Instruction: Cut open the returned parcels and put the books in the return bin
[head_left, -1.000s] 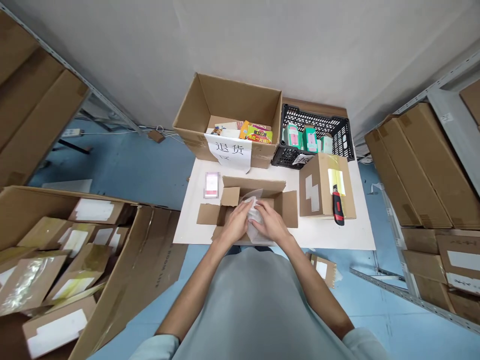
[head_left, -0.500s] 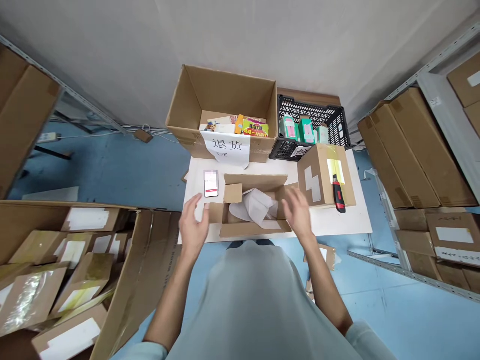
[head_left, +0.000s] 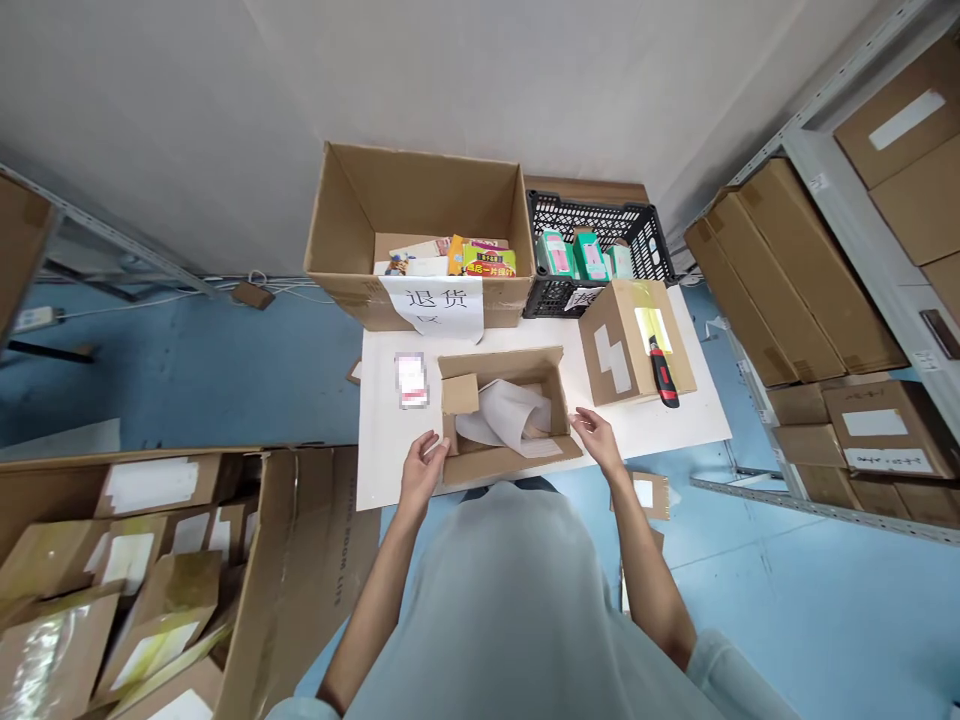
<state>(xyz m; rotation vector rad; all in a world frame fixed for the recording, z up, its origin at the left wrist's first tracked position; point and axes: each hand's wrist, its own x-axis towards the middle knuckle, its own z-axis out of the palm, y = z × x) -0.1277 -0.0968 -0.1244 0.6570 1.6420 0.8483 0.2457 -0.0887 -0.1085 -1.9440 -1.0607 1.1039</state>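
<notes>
An open cardboard box (head_left: 510,462) stands near the table's front edge. Crumpled white packing sheet (head_left: 506,415) lies in it, partly over something I cannot make out. At the box's front left corner is my left hand (head_left: 421,472), thumb and fingers apart, the thumb close to or against the cardboard. My right hand (head_left: 598,438) is beside the right end with its fingers spread; whether it touches the wall I cannot tell. A phone (head_left: 412,380) with a blurred screen lies to the left of the box. To the right, a red and black utility knife (head_left: 663,372) rests on a taped carton (head_left: 611,345).
Behind stand a large carton (head_left: 345,290) with packaged goods and a paper sign, and a black crate (head_left: 551,300) with green boxes. A big bin of parcels (head_left: 180,610) is at left. Shelving with cartons (head_left: 810,280) lines the right. The white table (head_left: 382,470) carries the work.
Both hands have moved down, the left one also rightward to the box's corner. The end flaps that stuck outward now show much less. My view has shifted a little.
</notes>
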